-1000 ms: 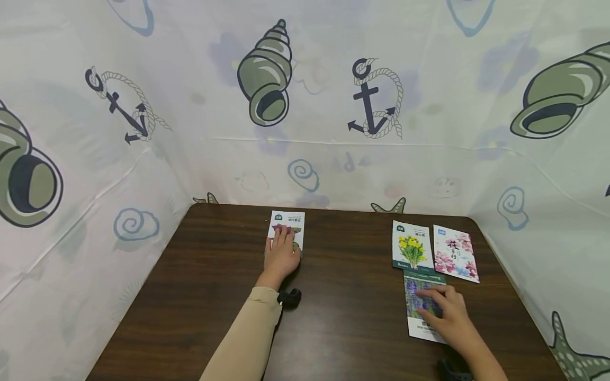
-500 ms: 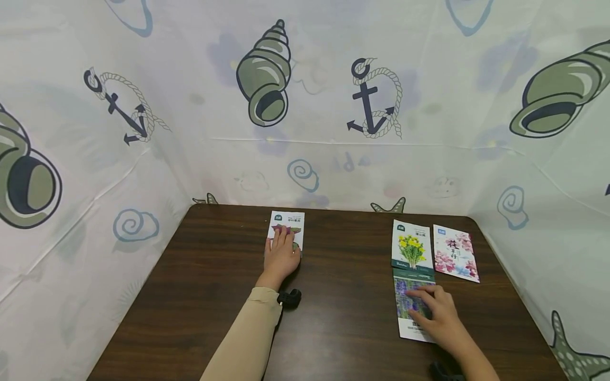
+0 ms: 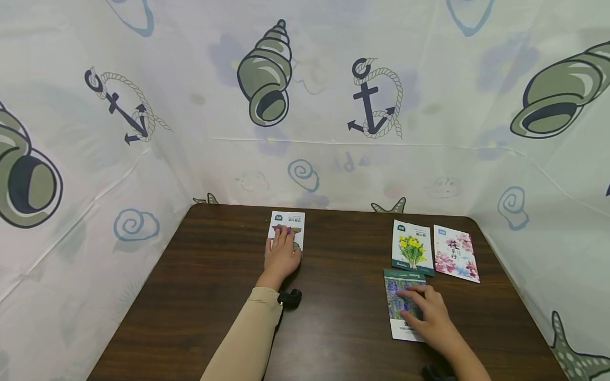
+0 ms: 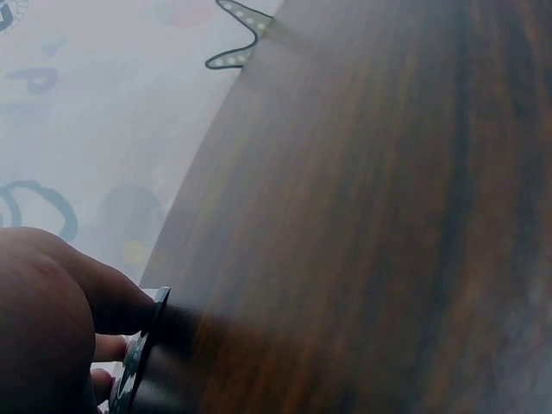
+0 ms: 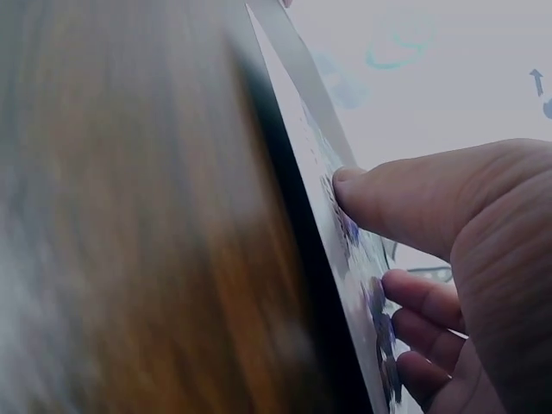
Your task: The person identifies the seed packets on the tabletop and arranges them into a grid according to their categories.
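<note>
Purple-flowered, green-topped rectangular packet (image 3: pixel 404 303) lies on the right of the dark brown, wood-grained table (image 3: pixel 338 296), under my right hand (image 3: pixel 432 316), whose fingertips and thumb rest spread on its face, pinching nothing. My left hand (image 3: pixel 282 259) lies fingers extended on a white packet with a maroon picture (image 3: pixel 288 217). Uneven pressure, I judge, could skew the purple one, or its far edge could snag the white, yellow-flowered packet (image 3: pixel 412 247) just beyond. Its long axis runs front to back: green end pointing away, white end near, slightly rightward.

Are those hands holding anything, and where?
No clear grip: the right hand touches the purple-flowered packet on its face; the left hand covers the near part of the white-topped packet.
</note>
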The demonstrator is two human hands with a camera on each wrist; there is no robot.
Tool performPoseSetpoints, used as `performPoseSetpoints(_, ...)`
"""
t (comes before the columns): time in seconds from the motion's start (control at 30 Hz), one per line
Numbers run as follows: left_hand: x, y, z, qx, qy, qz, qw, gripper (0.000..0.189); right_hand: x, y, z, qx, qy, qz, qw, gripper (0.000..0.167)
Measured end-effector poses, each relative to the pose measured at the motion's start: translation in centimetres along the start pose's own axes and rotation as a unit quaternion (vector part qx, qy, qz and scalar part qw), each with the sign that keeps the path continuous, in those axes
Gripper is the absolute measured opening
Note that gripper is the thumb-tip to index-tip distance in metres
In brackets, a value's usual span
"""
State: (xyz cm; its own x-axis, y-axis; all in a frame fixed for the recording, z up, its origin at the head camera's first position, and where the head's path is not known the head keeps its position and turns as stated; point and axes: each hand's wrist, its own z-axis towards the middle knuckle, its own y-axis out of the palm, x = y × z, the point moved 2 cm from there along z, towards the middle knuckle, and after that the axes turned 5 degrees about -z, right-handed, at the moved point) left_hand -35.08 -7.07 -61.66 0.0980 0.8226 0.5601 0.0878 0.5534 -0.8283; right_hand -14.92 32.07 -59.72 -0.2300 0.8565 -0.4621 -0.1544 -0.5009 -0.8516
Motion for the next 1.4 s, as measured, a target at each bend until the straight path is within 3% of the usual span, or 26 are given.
performPoseSetpoints(0.43, -0.4, 0.4, 0.2, 0.019, 0.008, -0.003, 0.9998, 0.067, -1.0, 0.3, 0.6, -0.012, -0.009, 0.002, 0.9999, 0.049)
performPoseSetpoints(0.83, -0.8, 0.6, 0.1, 0.005, -0.002, 0.009, 0.9999, 0.067, -2.0, 1.1, 1.1, -0.016, -0.018, -0.015, 0.9996, 0.05)
performPoseSetpoints(1.4, -0.3, 0.3, 0.0, 0.019, 0.009, 0.006, 0.9998, 0.067, -3.0, 2.1, 2.9, -0.036, -0.033, -0.03, 0.9984, 0.06)
